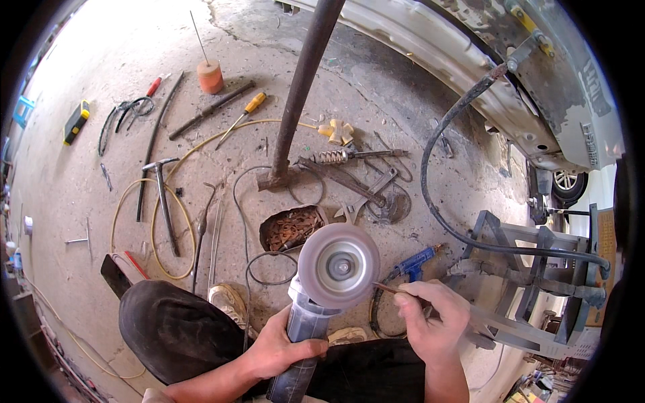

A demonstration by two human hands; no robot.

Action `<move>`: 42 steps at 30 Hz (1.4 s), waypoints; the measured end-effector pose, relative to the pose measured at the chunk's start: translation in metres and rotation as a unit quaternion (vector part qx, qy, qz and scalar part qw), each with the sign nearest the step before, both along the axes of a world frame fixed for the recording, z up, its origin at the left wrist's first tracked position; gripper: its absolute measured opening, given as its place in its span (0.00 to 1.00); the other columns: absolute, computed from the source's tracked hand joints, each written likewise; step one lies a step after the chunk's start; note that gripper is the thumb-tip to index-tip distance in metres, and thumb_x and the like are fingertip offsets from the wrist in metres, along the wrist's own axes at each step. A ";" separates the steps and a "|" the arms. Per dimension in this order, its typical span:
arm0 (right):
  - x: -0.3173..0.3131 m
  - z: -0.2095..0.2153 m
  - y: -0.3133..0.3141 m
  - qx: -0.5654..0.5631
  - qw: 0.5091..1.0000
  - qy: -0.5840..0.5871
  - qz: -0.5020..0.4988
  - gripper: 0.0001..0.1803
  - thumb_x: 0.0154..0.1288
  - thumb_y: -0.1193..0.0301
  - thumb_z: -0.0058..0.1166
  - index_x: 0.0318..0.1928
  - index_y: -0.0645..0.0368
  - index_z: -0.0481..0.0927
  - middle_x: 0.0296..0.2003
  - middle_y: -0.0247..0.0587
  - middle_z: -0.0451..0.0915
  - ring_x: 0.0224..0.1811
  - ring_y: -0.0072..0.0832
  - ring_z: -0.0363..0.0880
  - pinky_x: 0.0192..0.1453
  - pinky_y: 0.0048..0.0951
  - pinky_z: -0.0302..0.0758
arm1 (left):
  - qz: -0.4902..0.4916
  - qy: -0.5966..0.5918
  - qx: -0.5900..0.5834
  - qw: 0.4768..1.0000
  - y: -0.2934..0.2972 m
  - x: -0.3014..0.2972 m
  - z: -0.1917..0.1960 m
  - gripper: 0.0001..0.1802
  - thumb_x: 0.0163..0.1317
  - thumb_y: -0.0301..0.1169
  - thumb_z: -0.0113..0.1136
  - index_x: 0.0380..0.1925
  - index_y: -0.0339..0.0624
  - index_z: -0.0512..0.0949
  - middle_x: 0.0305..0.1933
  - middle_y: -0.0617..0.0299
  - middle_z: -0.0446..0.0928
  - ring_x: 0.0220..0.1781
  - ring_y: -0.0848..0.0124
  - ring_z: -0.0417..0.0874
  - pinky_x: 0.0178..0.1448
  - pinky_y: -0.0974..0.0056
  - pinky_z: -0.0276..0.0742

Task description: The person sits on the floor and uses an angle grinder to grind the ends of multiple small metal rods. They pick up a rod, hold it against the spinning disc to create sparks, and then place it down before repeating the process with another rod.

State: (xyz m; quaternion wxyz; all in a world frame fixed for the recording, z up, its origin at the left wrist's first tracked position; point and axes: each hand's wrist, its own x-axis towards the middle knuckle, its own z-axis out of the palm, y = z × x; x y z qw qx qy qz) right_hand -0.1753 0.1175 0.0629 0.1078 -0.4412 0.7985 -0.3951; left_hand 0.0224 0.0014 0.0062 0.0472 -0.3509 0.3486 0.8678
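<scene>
Head view: thin brown metal rod [388,288] at a round grey disc's [338,266] rim; likely grinding, next move calls for steady, light feed.
Left hand [285,346] wraps the grey-bodied angle grinder [307,325]; right hand [435,318] pinches the rod, tip poking left between the hands, disc contact unclear.
</scene>
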 end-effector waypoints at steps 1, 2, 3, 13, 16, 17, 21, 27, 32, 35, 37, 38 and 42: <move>0.000 -0.001 0.000 -0.011 1.000 -0.007 -0.007 0.09 0.50 0.83 0.65 0.35 0.65 0.81 0.22 0.44 0.80 0.19 0.28 0.78 0.24 0.23 0.72 | 0.000 0.003 -0.001 1.000 0.000 0.001 -0.002 0.29 0.51 0.32 0.70 0.49 0.31 0.68 0.37 0.60 0.77 0.36 0.73 0.79 0.44 0.67 0.75; 0.002 0.002 0.001 -0.009 0.999 -0.022 -0.024 0.10 0.50 0.83 0.64 0.35 0.65 0.82 0.22 0.44 0.81 0.19 0.28 0.78 0.24 0.23 0.72 | -0.002 0.004 -0.002 1.000 0.000 0.001 -0.004 0.29 0.50 0.32 0.70 0.49 0.31 0.68 0.37 0.59 0.77 0.36 0.72 0.80 0.43 0.66 0.76; 0.003 0.008 0.002 -0.007 0.998 -0.038 -0.040 0.10 0.50 0.83 0.64 0.36 0.65 0.82 0.22 0.44 0.81 0.20 0.28 0.78 0.24 0.23 0.72 | -0.004 0.004 -0.005 1.000 0.001 0.001 -0.005 0.30 0.49 0.32 0.70 0.49 0.31 0.68 0.37 0.58 0.77 0.36 0.71 0.81 0.43 0.65 0.77; -0.004 0.009 -0.001 -0.057 0.997 -0.042 -0.025 0.12 0.48 0.83 0.66 0.37 0.64 0.84 0.28 0.45 0.82 0.26 0.24 0.80 0.27 0.21 0.73 | -0.003 0.002 0.007 1.000 -0.001 -0.001 -0.002 0.29 0.51 0.33 0.69 0.49 0.30 0.67 0.36 0.59 0.77 0.36 0.73 0.80 0.44 0.67 0.76; -0.005 0.003 0.004 -0.043 0.997 -0.059 -0.027 0.12 0.48 0.83 0.67 0.37 0.65 0.84 0.27 0.44 0.82 0.27 0.24 0.81 0.28 0.22 0.73 | -0.003 0.005 0.014 1.000 -0.001 -0.002 -0.004 0.29 0.51 0.32 0.69 0.49 0.29 0.67 0.36 0.59 0.77 0.36 0.73 0.80 0.43 0.67 0.76; -0.004 0.003 0.003 -0.040 0.995 -0.070 -0.054 0.12 0.48 0.83 0.67 0.36 0.65 0.84 0.27 0.44 0.82 0.27 0.24 0.81 0.28 0.21 0.73 | -0.003 0.006 0.015 1.000 -0.001 -0.002 -0.004 0.30 0.51 0.32 0.69 0.49 0.29 0.67 0.36 0.59 0.77 0.36 0.73 0.80 0.43 0.67 0.76; -0.001 0.000 0.000 -0.027 0.993 -0.077 -0.086 0.11 0.48 0.83 0.66 0.36 0.65 0.84 0.28 0.44 0.83 0.26 0.25 0.80 0.28 0.22 0.73 | -0.003 0.005 0.016 1.000 0.000 -0.003 -0.005 0.30 0.51 0.32 0.69 0.50 0.30 0.67 0.36 0.59 0.77 0.36 0.73 0.80 0.43 0.67 0.76; -0.003 -0.007 -0.001 -0.016 0.996 -0.058 -0.069 0.10 0.49 0.83 0.66 0.35 0.65 0.83 0.27 0.42 0.83 0.26 0.27 0.80 0.29 0.23 0.72 | 0.001 0.000 0.012 1.000 -0.001 -0.005 -0.002 0.30 0.51 0.31 0.69 0.51 0.30 0.67 0.36 0.59 0.78 0.36 0.73 0.80 0.44 0.67 0.76; -0.003 -0.010 -0.001 -0.019 0.996 -0.054 -0.067 0.09 0.50 0.82 0.66 0.34 0.65 0.82 0.27 0.42 0.83 0.26 0.27 0.80 0.29 0.24 0.73 | -0.002 0.001 0.016 1.000 -0.001 -0.004 -0.004 0.30 0.51 0.31 0.69 0.51 0.31 0.67 0.36 0.59 0.77 0.36 0.73 0.80 0.44 0.67 0.75; -0.002 -0.012 -0.001 -0.022 0.996 -0.061 -0.068 0.09 0.51 0.82 0.66 0.34 0.64 0.82 0.27 0.43 0.83 0.26 0.28 0.80 0.30 0.24 0.73 | -0.005 0.001 0.029 1.000 -0.001 -0.003 -0.005 0.30 0.51 0.31 0.69 0.51 0.31 0.67 0.36 0.60 0.77 0.36 0.73 0.80 0.44 0.67 0.75; -0.001 -0.013 -0.002 -0.023 0.995 -0.071 -0.073 0.09 0.51 0.82 0.66 0.34 0.64 0.83 0.27 0.43 0.83 0.26 0.27 0.80 0.30 0.24 0.73 | -0.005 -0.001 0.034 0.999 -0.001 -0.003 -0.005 0.30 0.52 0.31 0.69 0.51 0.31 0.67 0.36 0.59 0.77 0.36 0.73 0.80 0.44 0.67 0.75; -0.001 -0.013 -0.002 -0.021 0.995 -0.071 -0.071 0.09 0.51 0.82 0.66 0.34 0.64 0.83 0.27 0.43 0.83 0.26 0.27 0.80 0.30 0.24 0.73 | -0.005 -0.002 0.031 1.000 -0.002 -0.003 -0.004 0.30 0.52 0.31 0.69 0.50 0.31 0.67 0.36 0.59 0.77 0.36 0.73 0.80 0.44 0.67 0.75; -0.002 -0.013 -0.002 -0.015 0.995 -0.072 -0.069 0.09 0.51 0.83 0.65 0.34 0.65 0.83 0.27 0.43 0.83 0.26 0.27 0.80 0.30 0.23 0.73 | -0.007 -0.004 0.019 1.000 -0.003 -0.003 -0.004 0.29 0.52 0.31 0.69 0.50 0.30 0.67 0.36 0.59 0.77 0.36 0.73 0.80 0.44 0.67 0.75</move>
